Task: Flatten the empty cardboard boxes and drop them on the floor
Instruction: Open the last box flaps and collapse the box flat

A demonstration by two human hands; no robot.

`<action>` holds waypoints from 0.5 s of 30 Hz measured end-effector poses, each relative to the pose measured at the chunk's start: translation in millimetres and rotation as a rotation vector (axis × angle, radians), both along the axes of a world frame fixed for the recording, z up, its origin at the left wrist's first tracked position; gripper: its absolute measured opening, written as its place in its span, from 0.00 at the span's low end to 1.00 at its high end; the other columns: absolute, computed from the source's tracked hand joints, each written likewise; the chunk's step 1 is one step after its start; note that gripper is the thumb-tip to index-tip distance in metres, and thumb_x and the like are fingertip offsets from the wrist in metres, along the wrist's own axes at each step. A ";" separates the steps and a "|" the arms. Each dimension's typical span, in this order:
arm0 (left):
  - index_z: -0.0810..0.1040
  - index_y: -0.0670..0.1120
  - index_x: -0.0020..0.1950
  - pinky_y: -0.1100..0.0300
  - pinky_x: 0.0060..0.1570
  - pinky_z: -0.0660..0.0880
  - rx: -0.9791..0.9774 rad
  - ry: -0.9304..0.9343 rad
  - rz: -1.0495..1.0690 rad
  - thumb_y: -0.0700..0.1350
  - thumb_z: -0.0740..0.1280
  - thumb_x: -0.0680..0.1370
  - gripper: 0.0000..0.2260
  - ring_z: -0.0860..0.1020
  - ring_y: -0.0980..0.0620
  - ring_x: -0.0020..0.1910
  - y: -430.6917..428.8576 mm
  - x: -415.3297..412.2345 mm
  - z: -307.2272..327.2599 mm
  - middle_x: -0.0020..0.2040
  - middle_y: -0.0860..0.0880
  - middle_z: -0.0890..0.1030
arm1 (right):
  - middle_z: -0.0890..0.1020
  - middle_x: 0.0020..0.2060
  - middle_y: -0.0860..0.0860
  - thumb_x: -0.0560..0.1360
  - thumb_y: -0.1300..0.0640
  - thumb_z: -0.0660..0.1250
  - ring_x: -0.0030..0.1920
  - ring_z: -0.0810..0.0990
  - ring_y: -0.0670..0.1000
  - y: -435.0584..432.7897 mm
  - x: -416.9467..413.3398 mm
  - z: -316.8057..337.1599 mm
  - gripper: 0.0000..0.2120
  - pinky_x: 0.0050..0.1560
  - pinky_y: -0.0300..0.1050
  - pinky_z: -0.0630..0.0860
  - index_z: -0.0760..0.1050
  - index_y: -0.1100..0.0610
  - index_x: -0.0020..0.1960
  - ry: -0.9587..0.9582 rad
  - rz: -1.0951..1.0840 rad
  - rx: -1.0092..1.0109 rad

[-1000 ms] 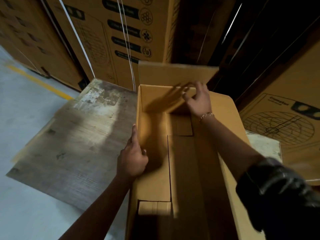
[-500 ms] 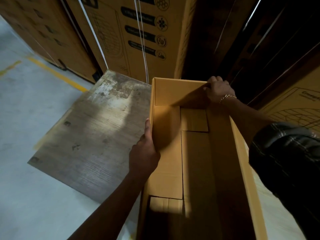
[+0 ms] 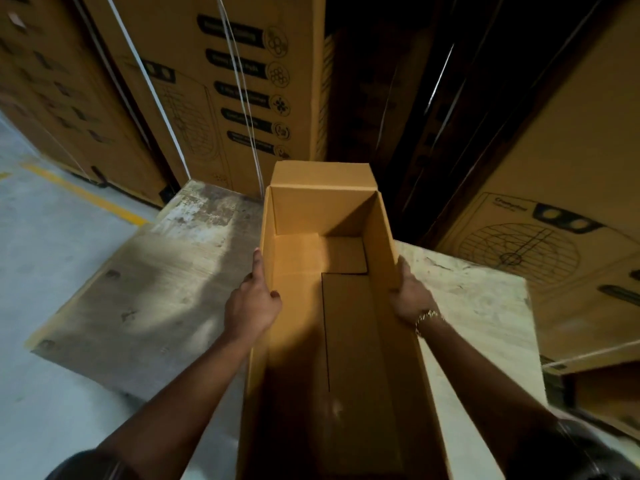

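A long, empty cardboard box stands open-topped in front of me, running away from me over a worn wooden board. Its far end flap stands up. The bottom flaps inside are folded shut. My left hand grips the left wall, thumb pointing forward along the rim and a finger hooked over it. My right hand, with a bracelet at the wrist, holds the right wall from outside, thumb up along the rim; its other fingers are hidden behind the hand.
Tall stacks of printed, strapped cartons rise straight ahead and at the left. Another printed carton stands at the right. Grey floor with a yellow line lies to the left. A dark gap opens behind the box.
My right hand left the box's far right corner and came back to the right wall. The far end flap now stands up. My left hand stays on the left wall.
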State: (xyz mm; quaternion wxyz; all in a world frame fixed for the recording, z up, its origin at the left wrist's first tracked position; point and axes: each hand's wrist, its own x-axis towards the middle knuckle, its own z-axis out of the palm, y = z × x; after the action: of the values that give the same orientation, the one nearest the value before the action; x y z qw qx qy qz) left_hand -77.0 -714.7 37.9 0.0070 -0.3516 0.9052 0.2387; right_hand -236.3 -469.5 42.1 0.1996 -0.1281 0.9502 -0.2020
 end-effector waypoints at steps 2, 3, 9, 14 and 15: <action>0.37 0.54 0.79 0.50 0.51 0.77 0.057 -0.053 -0.004 0.55 0.64 0.79 0.41 0.79 0.39 0.57 5.0 10.9 6.5 0.70 0.43 0.73 | 0.73 0.68 0.59 0.79 0.55 0.64 0.49 0.81 0.57 34.7 48.4 1.3 0.40 0.47 0.51 0.80 0.41 0.48 0.80 -0.041 0.005 0.014; 0.37 0.54 0.80 0.49 0.54 0.76 0.085 -0.067 0.000 0.56 0.64 0.79 0.41 0.77 0.39 0.61 10.8 19.4 8.4 0.74 0.43 0.69 | 0.70 0.71 0.58 0.79 0.55 0.64 0.49 0.81 0.56 52.8 72.1 2.5 0.40 0.46 0.49 0.79 0.41 0.48 0.80 -0.068 0.010 0.016; 0.44 0.57 0.80 0.49 0.63 0.72 0.351 -0.023 0.133 0.54 0.67 0.78 0.39 0.74 0.43 0.67 88.7 149.2 -4.0 0.75 0.48 0.68 | 0.68 0.73 0.53 0.78 0.57 0.63 0.57 0.80 0.53 129.1 198.1 11.3 0.41 0.56 0.45 0.78 0.39 0.44 0.80 -0.237 0.009 -0.014; 0.58 0.59 0.78 0.53 0.61 0.72 0.466 -0.004 0.336 0.46 0.66 0.79 0.30 0.77 0.42 0.61 126.2 207.2 -16.4 0.65 0.46 0.78 | 0.82 0.60 0.49 0.81 0.53 0.59 0.49 0.83 0.50 141.6 235.3 18.3 0.28 0.54 0.45 0.79 0.54 0.40 0.78 -0.249 -0.135 -0.148; 0.62 0.60 0.76 0.54 0.57 0.72 0.481 0.022 0.341 0.44 0.65 0.79 0.27 0.78 0.43 0.58 125.7 205.9 -15.8 0.61 0.48 0.80 | 0.83 0.58 0.48 0.81 0.53 0.59 0.46 0.84 0.48 145.2 238.8 22.4 0.27 0.52 0.45 0.80 0.56 0.40 0.78 -0.236 -0.127 -0.151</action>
State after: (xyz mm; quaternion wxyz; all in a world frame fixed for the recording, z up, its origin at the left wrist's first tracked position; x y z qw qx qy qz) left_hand 128.9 -589.1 22.1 0.0403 -0.4841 0.7506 0.4479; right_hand 2.6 -324.3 64.5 0.2865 -0.0579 0.9085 -0.2985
